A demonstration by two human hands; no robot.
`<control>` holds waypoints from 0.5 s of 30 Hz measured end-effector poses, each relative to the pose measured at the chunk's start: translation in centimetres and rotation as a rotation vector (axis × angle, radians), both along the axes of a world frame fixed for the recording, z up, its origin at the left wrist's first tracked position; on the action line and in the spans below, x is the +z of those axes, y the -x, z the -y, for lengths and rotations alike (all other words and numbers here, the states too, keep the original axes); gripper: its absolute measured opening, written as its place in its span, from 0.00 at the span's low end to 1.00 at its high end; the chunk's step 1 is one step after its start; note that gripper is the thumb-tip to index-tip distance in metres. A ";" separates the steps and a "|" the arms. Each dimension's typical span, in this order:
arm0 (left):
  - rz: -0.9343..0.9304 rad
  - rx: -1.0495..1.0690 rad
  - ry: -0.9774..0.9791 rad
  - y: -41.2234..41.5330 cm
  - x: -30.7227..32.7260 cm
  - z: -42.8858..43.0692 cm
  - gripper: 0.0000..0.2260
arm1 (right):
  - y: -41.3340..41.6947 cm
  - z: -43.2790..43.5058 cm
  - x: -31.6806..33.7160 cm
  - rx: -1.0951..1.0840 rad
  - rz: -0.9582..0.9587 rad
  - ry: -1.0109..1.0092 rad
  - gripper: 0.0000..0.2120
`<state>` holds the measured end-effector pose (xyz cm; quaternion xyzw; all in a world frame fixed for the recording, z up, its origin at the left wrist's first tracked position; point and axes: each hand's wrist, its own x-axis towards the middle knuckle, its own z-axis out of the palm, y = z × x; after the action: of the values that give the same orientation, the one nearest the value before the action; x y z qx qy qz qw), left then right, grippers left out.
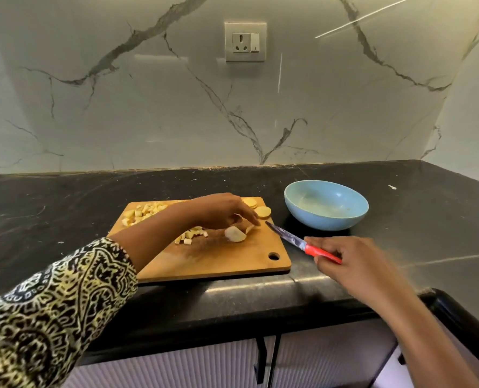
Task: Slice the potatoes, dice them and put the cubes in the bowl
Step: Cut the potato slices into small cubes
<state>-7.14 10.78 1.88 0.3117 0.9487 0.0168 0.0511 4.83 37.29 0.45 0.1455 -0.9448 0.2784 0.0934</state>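
Note:
A wooden cutting board point(232, 261) lies on the black counter. Potato cubes point(141, 212) are piled at its far left, and a smaller heap of cubes point(190, 236) sits mid-board. Round potato slices point(262, 211) lie at the far right corner. My left hand point(224, 210) reaches over the board, fingers stretched toward those slices, just above a potato piece point(235, 234). My right hand point(353, 261) grips the red handle of a knife point(297, 240), blade pointing left over the board's right edge. The blue bowl point(326, 204) stands right of the board with no cubes inside.
The black counter point(64, 208) runs along a marble backsplash with a wall socket point(245, 42). The counter's front edge point(232, 309) is close below the board, with cabinet fronts underneath. A small white scrap point(391, 187) lies at the far right.

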 end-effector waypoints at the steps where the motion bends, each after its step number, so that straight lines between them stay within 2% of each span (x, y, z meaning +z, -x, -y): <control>1: -0.005 -0.007 0.036 0.2 -0.1 0.1 0.18 | 0.1 0.2 -0.3 -0.005 -0.007 0.021 0.17; 9: -0.143 -0.062 -0.002 -0.3 -0.7 1.4 0.15 | 2.2 2.5 -2.9 -0.046 -0.136 0.185 0.18; 15: -0.061 -0.056 -0.047 -1.2 -0.7 2.3 0.16 | 2.9 3.6 -3.9 -0.038 -0.151 0.210 0.19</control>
<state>-5.97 8.52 1.13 0.3395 0.9401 0.0280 0.0153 1.92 33.65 -3.48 0.1376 -0.9032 0.3623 0.1844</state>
